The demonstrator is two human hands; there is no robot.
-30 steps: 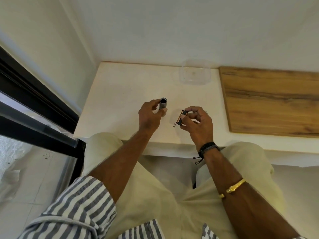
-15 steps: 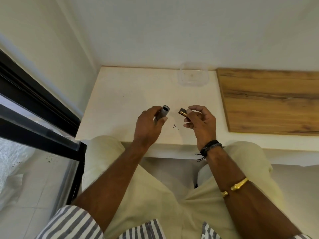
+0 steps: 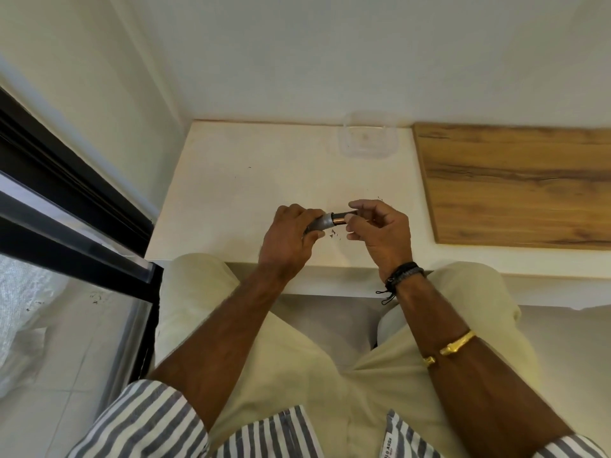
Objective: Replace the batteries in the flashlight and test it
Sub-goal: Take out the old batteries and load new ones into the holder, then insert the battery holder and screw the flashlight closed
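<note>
My left hand (image 3: 288, 239) is wrapped around a small grey flashlight body (image 3: 320, 223), with its open end pointing right. A copper-and-black battery (image 3: 343, 218) is pinched between the thumb and fingers of my right hand (image 3: 380, 231). The battery's copper end sits partly inside the mouth of the tube. Both hands hover just above the near edge of the white table (image 3: 251, 180). Most of the flashlight body is hidden in my left fist.
A clear plastic container (image 3: 367, 137) stands at the back of the table by the wall. A wooden board (image 3: 515, 183) covers the table's right part. Small dark specks (image 3: 334, 234) lie under my hands. A black window frame (image 3: 76, 206) runs along the left.
My hands have come together: the battery, held apart from the flashlight before, now has its end in the tube's open mouth. The tube has tipped from upright to lying sideways.
</note>
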